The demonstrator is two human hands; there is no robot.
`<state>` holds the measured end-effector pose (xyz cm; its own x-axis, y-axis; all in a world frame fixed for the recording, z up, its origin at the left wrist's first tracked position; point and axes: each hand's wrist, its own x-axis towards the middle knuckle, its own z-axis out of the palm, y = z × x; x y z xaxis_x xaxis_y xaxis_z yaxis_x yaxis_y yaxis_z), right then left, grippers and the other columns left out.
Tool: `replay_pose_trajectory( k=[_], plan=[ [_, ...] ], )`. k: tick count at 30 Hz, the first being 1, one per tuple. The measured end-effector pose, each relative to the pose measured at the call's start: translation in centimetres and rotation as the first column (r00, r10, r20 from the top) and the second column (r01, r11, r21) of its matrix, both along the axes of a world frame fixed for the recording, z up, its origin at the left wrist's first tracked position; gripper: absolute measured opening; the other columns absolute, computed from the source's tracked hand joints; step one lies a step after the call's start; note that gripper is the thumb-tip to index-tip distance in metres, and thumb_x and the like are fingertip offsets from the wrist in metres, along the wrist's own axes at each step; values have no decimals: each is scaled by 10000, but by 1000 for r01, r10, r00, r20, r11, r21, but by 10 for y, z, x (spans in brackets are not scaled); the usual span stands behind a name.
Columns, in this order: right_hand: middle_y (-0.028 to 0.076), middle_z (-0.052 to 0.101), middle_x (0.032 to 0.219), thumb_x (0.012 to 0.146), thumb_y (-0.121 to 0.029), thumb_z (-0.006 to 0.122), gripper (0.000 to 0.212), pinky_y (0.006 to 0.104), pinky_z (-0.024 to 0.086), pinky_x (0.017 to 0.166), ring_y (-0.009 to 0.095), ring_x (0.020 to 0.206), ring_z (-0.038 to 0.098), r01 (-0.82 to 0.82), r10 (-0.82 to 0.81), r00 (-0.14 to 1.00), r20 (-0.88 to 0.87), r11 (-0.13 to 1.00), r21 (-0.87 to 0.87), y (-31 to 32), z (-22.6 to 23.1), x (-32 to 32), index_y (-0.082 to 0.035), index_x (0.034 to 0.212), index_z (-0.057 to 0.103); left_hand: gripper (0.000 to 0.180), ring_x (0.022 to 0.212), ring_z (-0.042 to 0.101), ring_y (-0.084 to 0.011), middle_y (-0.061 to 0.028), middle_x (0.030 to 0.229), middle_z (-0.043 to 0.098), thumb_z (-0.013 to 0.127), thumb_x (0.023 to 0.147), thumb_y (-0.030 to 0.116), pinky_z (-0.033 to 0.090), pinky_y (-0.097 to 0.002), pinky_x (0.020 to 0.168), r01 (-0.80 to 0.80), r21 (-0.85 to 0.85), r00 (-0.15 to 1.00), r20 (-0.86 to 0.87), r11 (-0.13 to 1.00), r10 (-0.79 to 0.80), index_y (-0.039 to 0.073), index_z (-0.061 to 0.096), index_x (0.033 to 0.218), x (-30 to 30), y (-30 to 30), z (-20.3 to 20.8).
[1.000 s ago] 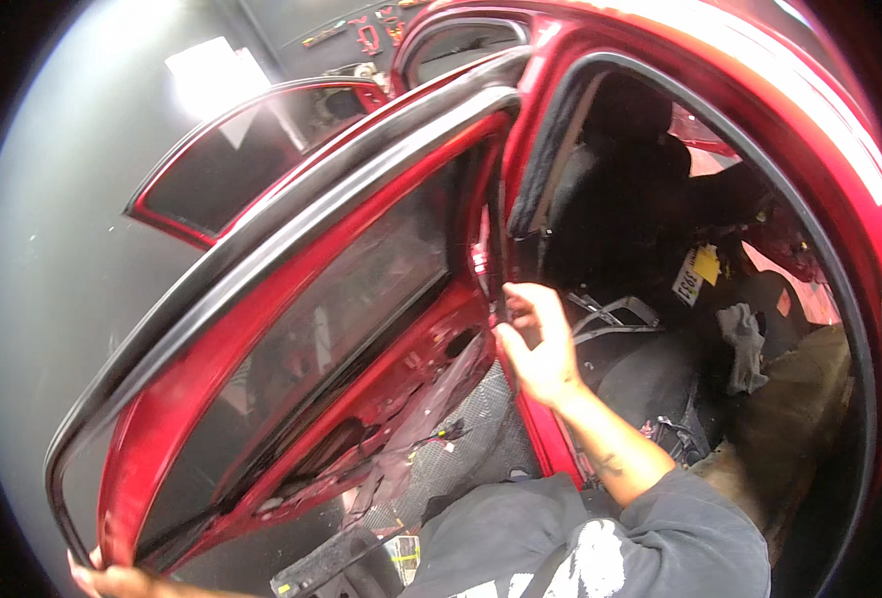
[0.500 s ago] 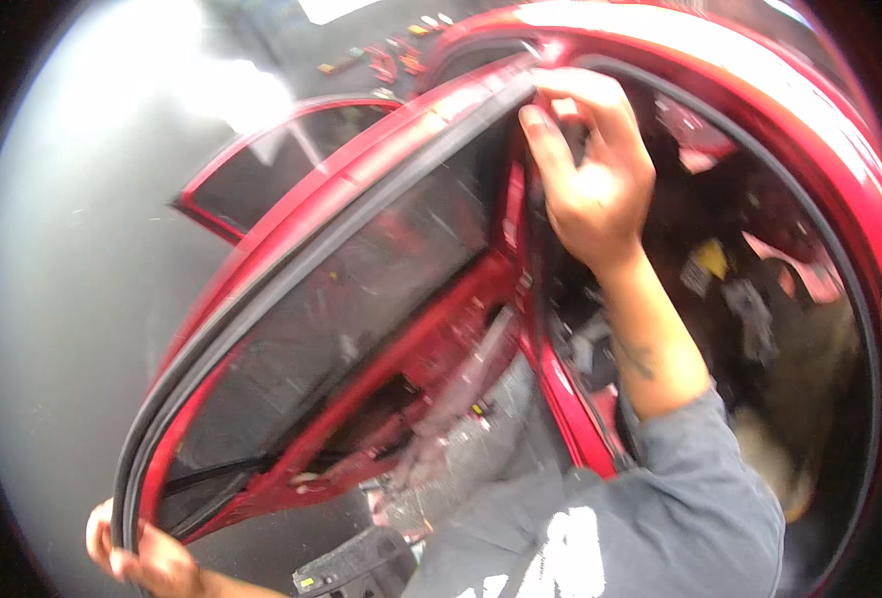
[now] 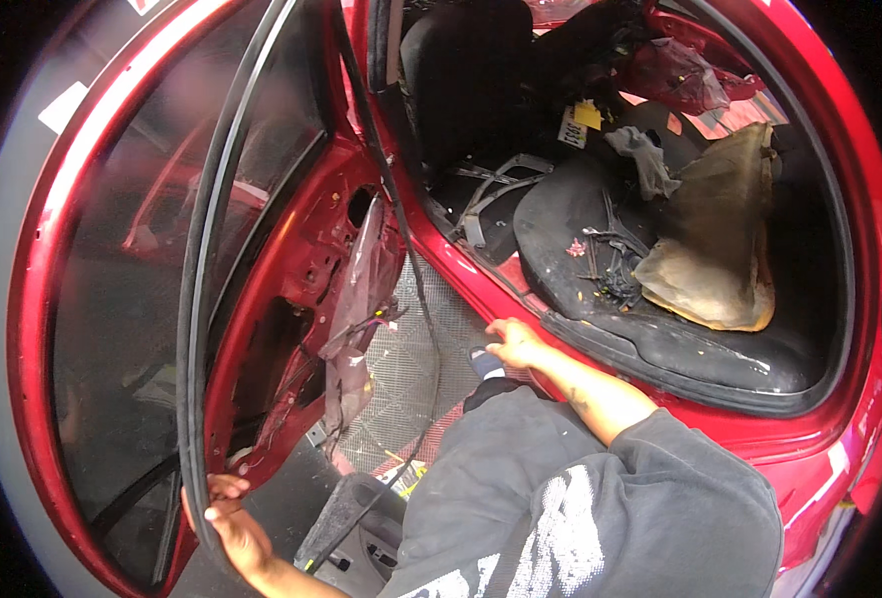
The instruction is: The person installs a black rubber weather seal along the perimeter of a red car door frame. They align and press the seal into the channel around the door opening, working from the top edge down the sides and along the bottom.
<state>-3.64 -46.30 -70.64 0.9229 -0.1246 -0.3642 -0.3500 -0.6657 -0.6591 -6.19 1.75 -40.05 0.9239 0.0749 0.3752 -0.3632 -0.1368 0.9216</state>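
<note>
A long black rubber door seal [image 3: 194, 289] hangs loose in front of the window frame of the open red car door [image 3: 37, 269]. My left hand [image 3: 232, 523] is closed round its lower part, fingers behind and thumb in front. A thinner black strip [image 3: 416, 269] trails from the top past the door's inner side down to the floor; whether it belongs to the same seal, I cannot tell. My right hand [image 3: 513, 344] is beside the red door sill [image 3: 491, 299], fingers partly spread, with nothing seen in them.
Inside the car lie a black seat [image 3: 571, 219], a stained tan panel [image 3: 720, 239], a grey cloth [image 3: 645, 159] and loose wiring [image 3: 615, 269]. Torn clear plastic sheet [image 3: 356, 299] and wires hang from the door. A grey trim panel [image 3: 346, 523] rests on the floor beside me.
The seal has come away from the door frame's edge and hangs loose. My right hand has left the upper door corner and dropped to the sill. The view has turned toward the car interior.
</note>
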Motion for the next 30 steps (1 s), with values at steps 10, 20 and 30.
replay_pose_trajectory(
  k=[10,20,30],
  plan=[
    [114,784,857,853,-163,761,114,374,580,759,222,803,748,684,-659,721,216,727,-63,-168,-82,1,-82,931,781,742,886,524,-141,0,976,541,607,1008,615,439,-314,831,63,-465,967,-192,883,-170,96,462,1518,56,-46,-112],
    [159,777,1115,952,-244,730,205,445,563,902,375,1058,733,491,-510,857,78,760,-426,-265,-154,106,-112,1106,753,742,849,518,-127,2,976,547,545,1046,610,451,-278,769,-160,-569,958,-287,806,-13,197,355,1632,80,-94,-127],
    [195,777,1099,927,-147,710,222,496,573,875,391,1007,749,511,-493,854,164,737,-442,-259,-150,111,-148,1131,798,391,870,551,-194,-73,1064,674,568,1093,345,475,-373,798,-202,-854,978,-206,480,44,183,559,1448,96,-110,-80]
  ],
)
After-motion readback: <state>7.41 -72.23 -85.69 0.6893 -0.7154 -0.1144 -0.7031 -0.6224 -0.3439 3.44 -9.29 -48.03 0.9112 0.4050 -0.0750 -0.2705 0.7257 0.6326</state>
